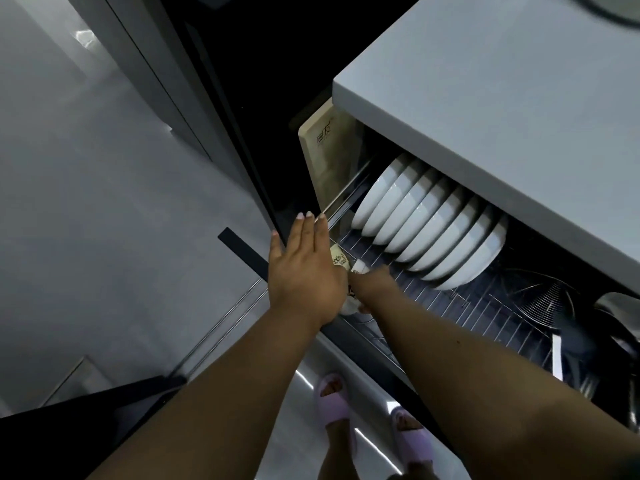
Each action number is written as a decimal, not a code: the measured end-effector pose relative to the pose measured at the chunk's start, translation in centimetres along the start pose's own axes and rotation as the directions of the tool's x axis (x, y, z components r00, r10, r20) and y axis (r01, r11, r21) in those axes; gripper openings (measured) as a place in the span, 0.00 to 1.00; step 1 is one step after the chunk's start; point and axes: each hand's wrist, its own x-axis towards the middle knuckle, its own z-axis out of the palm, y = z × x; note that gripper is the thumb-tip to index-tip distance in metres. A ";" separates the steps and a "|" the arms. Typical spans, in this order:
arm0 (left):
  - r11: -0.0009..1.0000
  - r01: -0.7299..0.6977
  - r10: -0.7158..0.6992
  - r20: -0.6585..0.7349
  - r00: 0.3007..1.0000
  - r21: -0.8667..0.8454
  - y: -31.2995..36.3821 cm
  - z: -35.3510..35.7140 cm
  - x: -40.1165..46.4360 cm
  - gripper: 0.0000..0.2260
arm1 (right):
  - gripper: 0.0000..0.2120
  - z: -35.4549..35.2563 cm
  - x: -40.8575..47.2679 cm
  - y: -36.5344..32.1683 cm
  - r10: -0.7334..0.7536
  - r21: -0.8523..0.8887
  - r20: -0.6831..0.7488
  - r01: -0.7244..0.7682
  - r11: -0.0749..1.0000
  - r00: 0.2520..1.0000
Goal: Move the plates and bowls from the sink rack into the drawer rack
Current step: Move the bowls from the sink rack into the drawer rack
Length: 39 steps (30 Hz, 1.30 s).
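Note:
The drawer rack (460, 306), a wire basket, is pulled out from under the counter. A row of several white bowls (429, 223) stands on edge in it, leaning against one another. My left hand (304, 268) lies flat with straight fingers over the rack's front-left corner, fingertips at the front rail. My right hand (372, 284) reaches in just beside and partly under it and grips a small white dish with a printed pattern (348, 304). Most of that dish and my right fingers are hidden by my left hand.
A pale wooden cutting board (325, 157) stands upright at the rack's left end. The grey counter (485, 98) overhangs the bowls. A wire strainer (540, 299) and dark cookware (616, 306) fill the rack's right side. My feet in lilac slippers (332, 400) stand below.

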 end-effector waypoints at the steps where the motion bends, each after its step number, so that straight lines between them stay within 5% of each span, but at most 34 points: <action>1: 1.000 0.002 -0.002 0.000 1.000 -0.009 0.0 0.0 0.0 0.33 | 0.37 0.3 0.4 0.1 0.011 0.016 0.008 -0.011 1.000 1.000; 16: 1.000 0.007 -0.007 0.037 0.999 -0.008 0.0 -0.2 0.1 0.32 | 0.39 -2.3 0.5 -0.1 -0.027 0.118 0.022 0.024 0.993 0.999; 22: 1.000 0.005 -0.005 0.058 0.998 -0.006 0.2 -0.6 0.1 0.30 | 0.21 -8.0 -4.3 -1.8 -0.104 0.238 -0.029 0.108 0.965 0.994; 28: 0.998 0.063 -0.060 0.119 0.991 -0.018 0.7 -1.6 0.0 0.28 | 0.17 -14.4 -9.6 -0.8 -0.062 0.510 -0.152 0.132 0.850 0.986; 32: 0.935 0.203 -0.151 0.191 0.970 -0.290 3.7 -2.8 0.6 0.20 | 0.15 -18.5 -12.6 0.8 -0.024 0.649 -0.223 0.167 0.742 0.975; 39: 0.799 0.051 0.133 0.258 0.957 -0.599 12.9 -5.8 -1.3 0.22 | 0.15 -25.0 -17.5 4.5 0.028 0.783 -0.346 0.272 0.559 0.938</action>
